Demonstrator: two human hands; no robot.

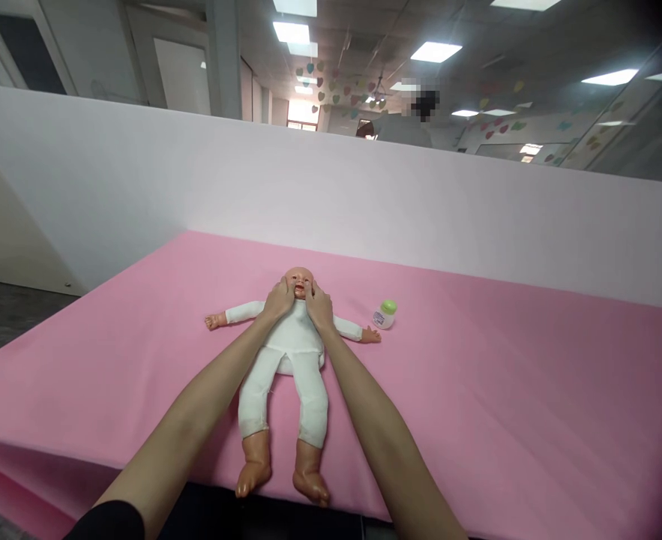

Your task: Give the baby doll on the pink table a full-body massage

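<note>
A baby doll (294, 330) with a white cloth body lies on its back, its head away from me and its feet near the front edge. My left hand (280, 298) cups the left side of the doll's head, with the thumb on the cheek by the mouth. On the opposite cheek, my right hand (319, 304) does the same, its fingers curled round the side of the head. Both thumbs lie close to the doll's open mouth. Some of my fingertips are hidden behind the head. The doll's arms stretch out to either side.
A small clear jar (383, 318) with a green lid stands right of the doll's hand. Pink cloth (504, 390) covers the table. A white partition (364, 195) runs along the back edge. Beyond it, part of a person (403, 129) shows.
</note>
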